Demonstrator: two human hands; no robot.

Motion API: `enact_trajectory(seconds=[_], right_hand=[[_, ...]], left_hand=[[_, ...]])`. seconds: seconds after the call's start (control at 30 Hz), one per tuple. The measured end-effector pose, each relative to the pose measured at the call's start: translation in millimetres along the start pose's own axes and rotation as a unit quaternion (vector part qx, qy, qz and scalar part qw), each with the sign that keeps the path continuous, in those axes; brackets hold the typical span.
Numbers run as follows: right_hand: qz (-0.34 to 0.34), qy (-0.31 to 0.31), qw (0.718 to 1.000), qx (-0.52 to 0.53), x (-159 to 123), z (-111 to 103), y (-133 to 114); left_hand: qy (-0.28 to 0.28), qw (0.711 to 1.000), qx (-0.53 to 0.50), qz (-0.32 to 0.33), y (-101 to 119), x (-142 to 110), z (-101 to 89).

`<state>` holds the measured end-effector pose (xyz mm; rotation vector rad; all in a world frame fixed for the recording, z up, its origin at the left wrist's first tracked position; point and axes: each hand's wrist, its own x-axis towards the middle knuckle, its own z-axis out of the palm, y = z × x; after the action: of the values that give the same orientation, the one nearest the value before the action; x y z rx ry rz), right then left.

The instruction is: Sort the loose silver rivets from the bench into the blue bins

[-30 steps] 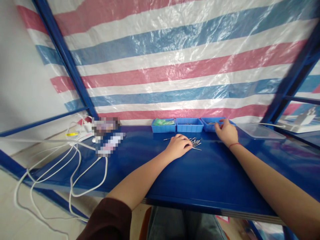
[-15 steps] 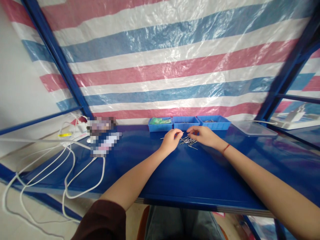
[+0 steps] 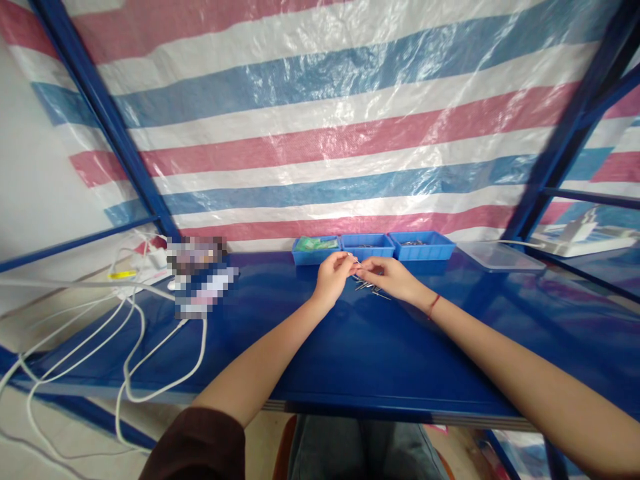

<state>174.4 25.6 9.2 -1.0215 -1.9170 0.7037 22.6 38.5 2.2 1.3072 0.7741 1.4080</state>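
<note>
My left hand (image 3: 334, 279) and my right hand (image 3: 393, 277) meet over the desk, fingertips almost touching. Pinched in my left fingers is a small thin piece (image 3: 355, 259), pale and shiny, too small to name. The fingers of my right hand are closed at its near side; whether they grip the same piece is hidden. Below and between the hands lies a loose pile of thin metal pins (image 3: 375, 289), partly covered by my right hand.
Behind the hands stand three blue bins: the left bin (image 3: 316, 257) with green packets, the middle bin (image 3: 373, 252), and the right bin (image 3: 425, 252) with metal pieces. A clear plastic lid (image 3: 500, 257) lies right. White cables (image 3: 203, 350) hang over the desk (image 3: 400, 360) at left.
My right hand has moved left and now meets my left hand over the pile; its fingers have closed in. The view has shifted slightly.
</note>
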Motion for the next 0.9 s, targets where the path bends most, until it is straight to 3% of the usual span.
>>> enact_trajectory(seconds=[0.2,0.3,0.47,0.9], right_hand=[[-0.015,0.089,0.995,0.040,3.4,-0.1,-5.2],[-0.002,0.124,0.990,0.074,3.9,-1.5,-10.2],[0.000,0.118,0.987,0.113,3.6,-1.2,-17.3],[-0.018,0.117,0.990,0.082,2.9,-1.9,-12.7]], left_hand=[[0.003,0.999,0.047,-0.018,0.8,-0.4,-0.7],[-0.023,0.995,0.081,-0.049,-2.5,-1.2,0.7],[-0.076,0.992,0.085,-0.057,-9.2,-1.8,1.8],[-0.097,0.988,0.118,0.019,-11.6,-2.5,-0.3]])
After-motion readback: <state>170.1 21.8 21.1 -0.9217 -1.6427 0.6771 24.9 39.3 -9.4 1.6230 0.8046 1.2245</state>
